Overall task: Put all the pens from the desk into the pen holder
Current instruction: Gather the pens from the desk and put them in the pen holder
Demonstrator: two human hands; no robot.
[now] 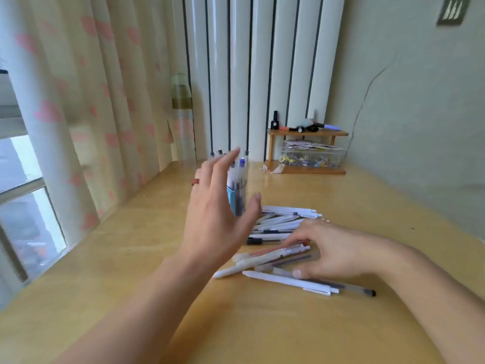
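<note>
Pale plastic pens [278,227] are spread in a loose pile on the wooden worktop [262,324], and the fingers [291,241] of the right hand [330,248] are laid over the nearer ones, bent slightly, with the thumb pressed onto a white pen [288,282] at the front edge of the pile. Whether any pen is actually pinched cannot be told; the fingers appear only to rest on them. The fingers [225,164] of the left hand [217,206] are held straight and spread, raised above the worktop, with nothing gripped; a reddish ring [195,181] is worn on one of them. Just behind that open palm a clear pen holder [237,198] is seen standing upright, partly hidden by the hand, with several pens already upright inside it. The holder is placed just beyond the far end of the pile. Further back, a clear bottle [182,122] is stood beside a heart-patterned curtain [86,101]. In the far right corner a small wooden shelf [307,134] is set, with a clear box [312,156] of small items beneath its top board.
</note>
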